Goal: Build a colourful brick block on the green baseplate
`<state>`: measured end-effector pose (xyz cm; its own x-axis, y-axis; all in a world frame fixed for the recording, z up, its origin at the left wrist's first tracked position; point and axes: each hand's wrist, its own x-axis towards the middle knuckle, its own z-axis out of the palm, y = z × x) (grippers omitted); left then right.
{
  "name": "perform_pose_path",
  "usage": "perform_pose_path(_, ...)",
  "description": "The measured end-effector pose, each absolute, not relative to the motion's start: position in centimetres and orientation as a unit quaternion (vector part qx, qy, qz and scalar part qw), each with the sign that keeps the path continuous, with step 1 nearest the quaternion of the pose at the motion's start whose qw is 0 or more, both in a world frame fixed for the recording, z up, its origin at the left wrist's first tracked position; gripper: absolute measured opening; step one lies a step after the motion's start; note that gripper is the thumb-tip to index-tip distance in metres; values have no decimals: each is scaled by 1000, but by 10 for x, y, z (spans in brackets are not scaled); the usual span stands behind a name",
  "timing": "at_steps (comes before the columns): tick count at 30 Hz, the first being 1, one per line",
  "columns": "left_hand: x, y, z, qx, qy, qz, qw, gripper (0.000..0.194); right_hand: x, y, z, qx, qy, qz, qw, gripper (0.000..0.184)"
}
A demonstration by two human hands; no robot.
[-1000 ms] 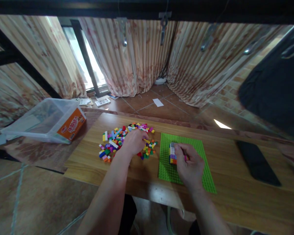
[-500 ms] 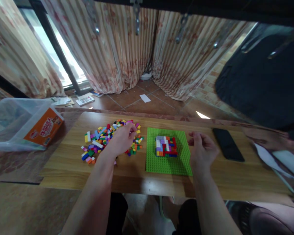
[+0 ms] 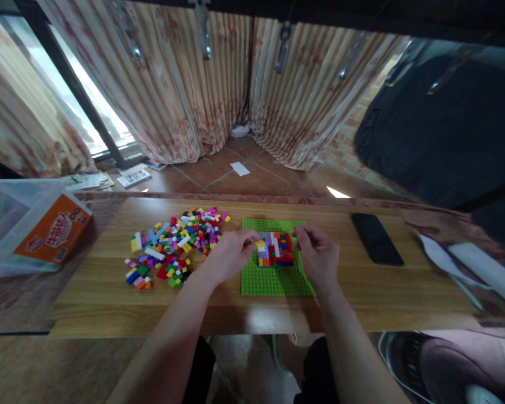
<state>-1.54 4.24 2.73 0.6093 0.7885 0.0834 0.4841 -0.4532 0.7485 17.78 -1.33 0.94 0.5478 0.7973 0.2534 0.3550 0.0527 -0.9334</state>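
A green studded baseplate (image 3: 278, 283) lies on the wooden table, with a low block of multicoloured toy bricks (image 3: 276, 251) built on it. My left hand (image 3: 232, 255) reaches over the plate's left side, thumb and fingers pinched on a small yellow brick (image 3: 260, 244) at the left edge of the built block. On the other side of the block, my right hand (image 3: 320, 255) hovers over the plate's right edge. Its fingers are closed; what they hold, if anything, is too small to make out.
Left of the plate spreads a heap of loose bricks (image 3: 180, 238). A clear plastic box (image 3: 21, 193) with an orange label stands beyond the table's left end. To the right lie a black phone (image 3: 376, 238) and white papers (image 3: 450, 261). Metal clips hang overhead.
My left hand has moved from the brick heap to the built block with a yellow brick. My right hand left the block, moved right, then came back near it. The view has shifted right.
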Motion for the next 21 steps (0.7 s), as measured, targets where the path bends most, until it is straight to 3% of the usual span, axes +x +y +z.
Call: perform_pose_path(21,-14,40,26,836,360,170,378,12,183,-9,9,-680,-399,178,589,29)
